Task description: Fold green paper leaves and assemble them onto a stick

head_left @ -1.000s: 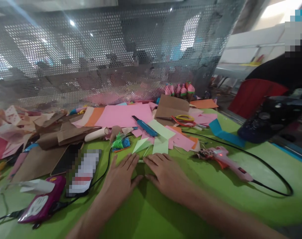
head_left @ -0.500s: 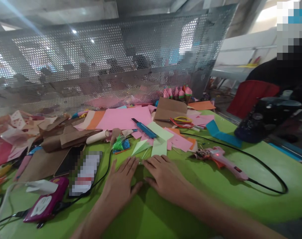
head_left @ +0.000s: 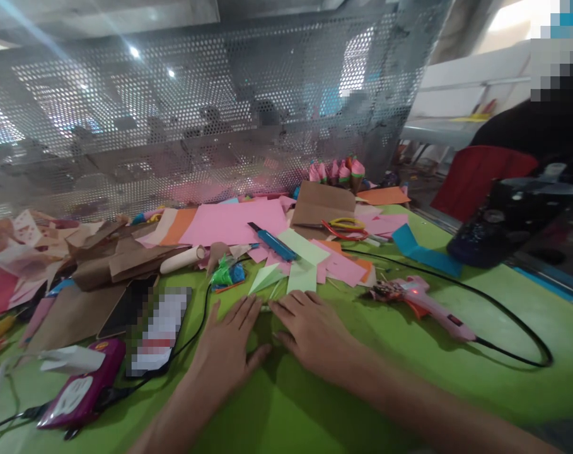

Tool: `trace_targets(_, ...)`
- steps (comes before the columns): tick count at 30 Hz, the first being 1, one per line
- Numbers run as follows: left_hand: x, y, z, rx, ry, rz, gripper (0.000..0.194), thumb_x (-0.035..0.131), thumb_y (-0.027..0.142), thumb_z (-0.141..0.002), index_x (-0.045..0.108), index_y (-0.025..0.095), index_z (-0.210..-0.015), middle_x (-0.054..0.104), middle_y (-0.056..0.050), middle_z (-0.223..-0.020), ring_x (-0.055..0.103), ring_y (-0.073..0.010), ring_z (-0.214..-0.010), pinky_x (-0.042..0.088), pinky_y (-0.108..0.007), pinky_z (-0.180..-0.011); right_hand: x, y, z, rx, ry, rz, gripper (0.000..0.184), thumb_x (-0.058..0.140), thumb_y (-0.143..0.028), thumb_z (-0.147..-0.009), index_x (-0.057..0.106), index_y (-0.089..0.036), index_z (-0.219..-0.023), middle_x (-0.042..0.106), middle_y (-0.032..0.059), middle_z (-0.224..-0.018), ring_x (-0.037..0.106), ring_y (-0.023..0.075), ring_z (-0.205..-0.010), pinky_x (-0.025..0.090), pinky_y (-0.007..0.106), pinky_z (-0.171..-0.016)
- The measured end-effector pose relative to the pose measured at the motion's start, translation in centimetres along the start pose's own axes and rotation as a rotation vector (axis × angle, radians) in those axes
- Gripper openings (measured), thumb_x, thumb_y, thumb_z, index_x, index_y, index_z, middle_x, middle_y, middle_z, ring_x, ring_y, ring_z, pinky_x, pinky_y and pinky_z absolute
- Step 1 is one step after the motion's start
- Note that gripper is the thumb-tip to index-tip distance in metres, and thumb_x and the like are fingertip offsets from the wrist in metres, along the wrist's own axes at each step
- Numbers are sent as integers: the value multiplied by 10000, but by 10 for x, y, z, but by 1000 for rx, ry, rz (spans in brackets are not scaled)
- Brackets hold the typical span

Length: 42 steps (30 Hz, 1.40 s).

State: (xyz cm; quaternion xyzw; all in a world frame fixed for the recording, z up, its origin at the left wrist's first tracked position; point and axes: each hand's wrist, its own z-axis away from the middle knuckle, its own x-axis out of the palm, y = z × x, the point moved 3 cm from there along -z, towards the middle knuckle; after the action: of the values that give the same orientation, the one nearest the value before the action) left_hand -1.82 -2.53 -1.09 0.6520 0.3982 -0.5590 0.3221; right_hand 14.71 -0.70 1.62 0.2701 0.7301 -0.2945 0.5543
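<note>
My left hand [head_left: 227, 347] and my right hand [head_left: 309, 331] lie flat, palms down, side by side on a green paper sheet [head_left: 286, 403] that covers the table. Their fingertips almost meet over a thin pale stick [head_left: 266, 308] that pokes out between them. Fingers on both hands are stretched out and hold nothing. Just beyond the fingertips lie pale green paper pieces [head_left: 302, 265] and a blue utility knife [head_left: 273, 243] on pink paper [head_left: 234, 224].
A pink hot glue gun [head_left: 425, 301] with a black cord [head_left: 513, 321] lies to the right. Brown card [head_left: 111, 265], a phone [head_left: 130, 306] and a magenta device [head_left: 81, 391] sit on the left. A perforated metal screen [head_left: 196, 113] stands behind. Another person's dark sleeve [head_left: 527, 132] is at far right.
Both hands stay flat on the green sheet in nearly the same spot. Only the camera has shifted slightly.
</note>
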Motion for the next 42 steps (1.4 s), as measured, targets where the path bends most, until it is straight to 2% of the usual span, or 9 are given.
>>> trace_targets(3,0,0,-4,-22,-10,-2,622,414,463,-912,313,147,-1438,384,-99,-1478,394,-305,-1328,207,-605,-1077,0,1,-3,12,2,16,376,600,-311,-872,563,-134,-1202,630,106,-1045,517,279,-997,404,444,-854)
trace_targets(9,1,3,5,25,-12,-8,670,413,484,-902,259,142,-1457,328,-102,-1506,363,-307,-1347,212,-615,-1071,1,-2,3,-14,3,-9,442,610,-322,-866,515,-145,-1260,618,98,-1082,510,272,-1006,402,436,-870)
trace_targets(15,2,1,0,-9,24,-7,642,449,460,-889,320,146,-1433,415,-117,-1464,413,-306,-1316,210,-581,-1091,2,1,-1,0,1,19,348,584,-265,-874,562,-128,-1193,624,108,-1040,515,274,-991,405,439,-856)
trace_targets(20,1,2,7,62,50,-7,680,433,483,-891,266,148,-1458,381,-114,-1484,395,-293,-1331,170,-548,-1117,1,-2,5,-37,11,-20,437,578,-303,-879,503,-143,-1278,611,112,-1100,502,273,-1021,397,440,-891)
trace_targets(26,-3,0,-2,14,18,20,648,442,466,-897,307,141,-1440,427,-131,-1455,426,-304,-1309,189,-582,-1099,-1,0,-4,0,-16,26,344,580,-296,-876,577,-120,-1172,626,115,-1046,512,283,-985,411,449,-854)
trace_targets(31,-3,2,13,61,-8,56,717,399,539,-905,197,163,-1481,335,-112,-1504,356,-298,-1354,146,-565,-1117,-4,-5,5,-24,-7,-30,415,596,-305,-869,531,-137,-1243,614,107,-1079,502,272,-1004,399,433,-879)
trace_targets(34,-6,-2,14,64,-15,91,664,347,525,-934,167,205,-1487,324,-83,-1511,353,-268,-1360,116,-553,-1129,-2,-2,5,-18,8,-46,361,574,-270,-882,549,-154,-1223,616,99,-1071,505,270,-1002,393,434,-872)
trace_targets(37,-13,-13,5,24,37,115,581,338,440,-963,174,242,-1483,361,-65,-1498,376,-230,-1351,155,-522,-1134,0,7,1,5,45,-71,353,555,-222,-885,543,-178,-1235,620,88,-1061,513,260,-993,397,421,-850)
trace_targets(42,-21,-36,2,-200,230,153,482,320,303,-978,276,223,-1451,474,-86,-1429,416,-210,-1326,278,-485,-1091,-1,24,1,73,110,-98,323,518,-182,-906,545,-204,-1226,630,77,-1035,524,246,-965,393,396,-838)
